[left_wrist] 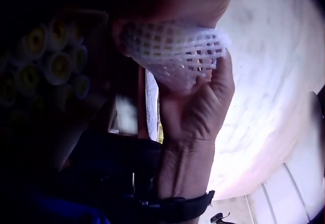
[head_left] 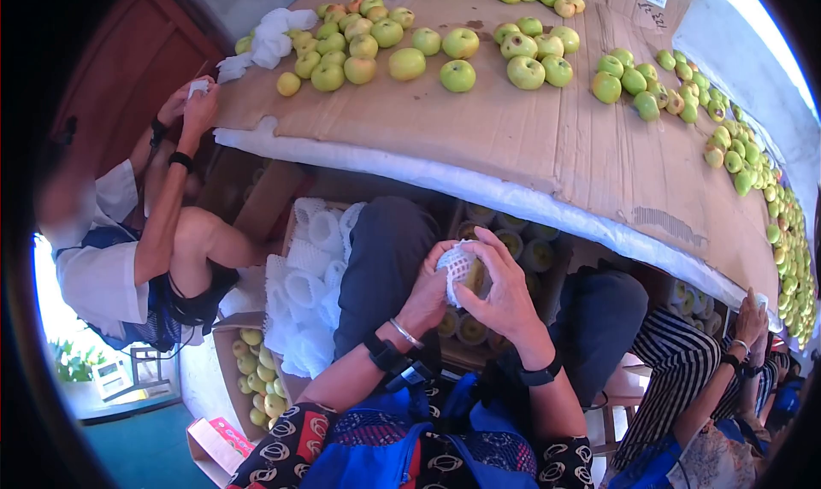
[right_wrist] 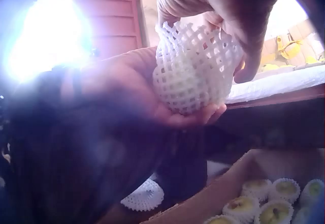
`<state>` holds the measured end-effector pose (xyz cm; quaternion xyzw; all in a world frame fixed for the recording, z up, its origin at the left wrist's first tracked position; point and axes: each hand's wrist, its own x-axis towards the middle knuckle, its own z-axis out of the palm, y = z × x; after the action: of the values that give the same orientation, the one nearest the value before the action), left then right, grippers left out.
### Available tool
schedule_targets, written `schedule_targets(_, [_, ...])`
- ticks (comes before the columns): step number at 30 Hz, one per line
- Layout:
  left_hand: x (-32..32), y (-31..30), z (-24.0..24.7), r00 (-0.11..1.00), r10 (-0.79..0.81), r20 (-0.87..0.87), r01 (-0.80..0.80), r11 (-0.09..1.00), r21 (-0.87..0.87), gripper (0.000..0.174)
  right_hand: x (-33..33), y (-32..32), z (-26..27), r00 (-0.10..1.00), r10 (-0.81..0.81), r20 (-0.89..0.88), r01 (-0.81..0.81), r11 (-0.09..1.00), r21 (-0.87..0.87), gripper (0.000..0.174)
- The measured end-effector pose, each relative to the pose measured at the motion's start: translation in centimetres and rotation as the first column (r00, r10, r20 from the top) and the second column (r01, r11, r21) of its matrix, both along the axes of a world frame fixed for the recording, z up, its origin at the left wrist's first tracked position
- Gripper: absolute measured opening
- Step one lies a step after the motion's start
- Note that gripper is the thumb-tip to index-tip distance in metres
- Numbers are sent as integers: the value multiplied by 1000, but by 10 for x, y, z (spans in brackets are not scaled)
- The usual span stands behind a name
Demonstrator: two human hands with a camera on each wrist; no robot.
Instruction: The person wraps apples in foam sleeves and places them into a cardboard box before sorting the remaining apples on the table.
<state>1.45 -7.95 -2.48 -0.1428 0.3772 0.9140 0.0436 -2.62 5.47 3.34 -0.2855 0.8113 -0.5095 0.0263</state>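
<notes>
White foam net (head_left: 457, 267) wraps the apple (head_left: 475, 273) I hold up in front of me, above my lap and below the near edge of the cardboard-covered tabletop (head_left: 479, 134). My left fingers (head_left: 434, 255) curl round it from the left and beneath, as wide as its girth, I suppose to cradle the fruit; my right fingers (head_left: 494, 251) bend over from the right, partly closed, gripping the net near its rim, which should let me handle the mesh without bruising anything. Spare nets (head_left: 305, 288) lie bunched to the left of my left knee (head_left: 389, 267), probably for easy reach, while netted apples (head_left: 472, 328) sit close together in a box (right_wrist: 213, 191) between my legs, likely so that they don't roll. What shows of mine is yellow-green and rounded under a stretched lattice; whether its skin is marked, I can't tell
</notes>
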Motion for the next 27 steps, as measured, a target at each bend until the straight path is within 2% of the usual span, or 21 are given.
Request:
schedule_targets(2, [1, -1, 2, 1000, -22, -3, 22, 999, -36, 29, -1, -1, -2, 998, 36, 57, -38, 999, 29, 50])
schedule_targets(5, [1, -3, 8, 1000, -18, -12, 18, 999, -39, 30, -1, -2, -2, 998, 43, 39, -45, 997, 63, 51])
schedule_targets(7, [1, -5, 7, 1000, -27, -6, 27, 992, 127, 33, -1, -1, 2, 998, 38, 57, -42, 995, 85, 52])
schedule_targets(11, [3, -2, 16, 1000, -7, 27, 4, 993, 121, 31, 2, -3, 8, 995, 10, 103, -28, 984, 174, 54])
schedule_targets(13, [3, -2, 18, 991, -121, 59, 133, 953, -272, 33, 0, -2, 10, 995, 39, 89, -53, 984, 167, 54])
schedule_targets(14, [2, -1, 19, 990, -127, 63, 139, 953, -269, 33, -1, 1, 11, 995, 63, 78, -76, 983, 165, 53])
schedule_targets(15, [1, -1, 19, 992, -115, 59, 123, 979, -159, 35, -3, 6, 8, 995, 57, 82, -70, 983, 168, 53])
schedule_targets(16, [0, -2, 19, 993, -100, 55, 103, 994, -48, 37, -8, 14, 4, 991, 61, 123, -68, 996, 53, 51])
schedule_targets(17, [0, -2, 21, 994, -100, 53, 103, 993, -49, 37, -13, 20, 1, 985, 72, 160, -62, 996, -65, 48])
schedule_targets(18, [0, -3, 23, 990, -140, 27, 140, 990, 26, 39, -14, 24, -1, 983, 14, 182, 8, 993, -116, 34])
schedule_targets(19, [-1, -4, 26, 984, -179, -3, 179, 979, 101, 40, -15, 26, -6, 984, 14, 179, 7, 993, -116, 34])
schedule_targets(21, [-1, -2, 32, 984, -178, -21, 179, 970, 165, 45, -15, 30, -15, 884, 40, 466, 98, 959, -267, 22])
schedule_targets(22, [-1, -1, 33, 985, -172, -33, 175, 958, 225, 50, -15, 31, -16, 858, 55, 510, 147, 926, -347, 18])
schedule_targets(25, [1, -7, 30, 975, -207, -75, 220, 925, 310, 58, -16, 33, -23, 874, 67, 481, 130, 922, -364, 19])
schedule_targets(26, [1, -7, 32, 981, -182, -63, 192, 930, 314, 61, -17, 33, -25, 896, 78, 437, 82, 938, -337, 19])
schedule_targets(27, [0, -8, 28, 985, -165, -54, 173, 912, 371, 61, -14, 32, -26, 872, 81, 483, 109, 929, -352, 18])
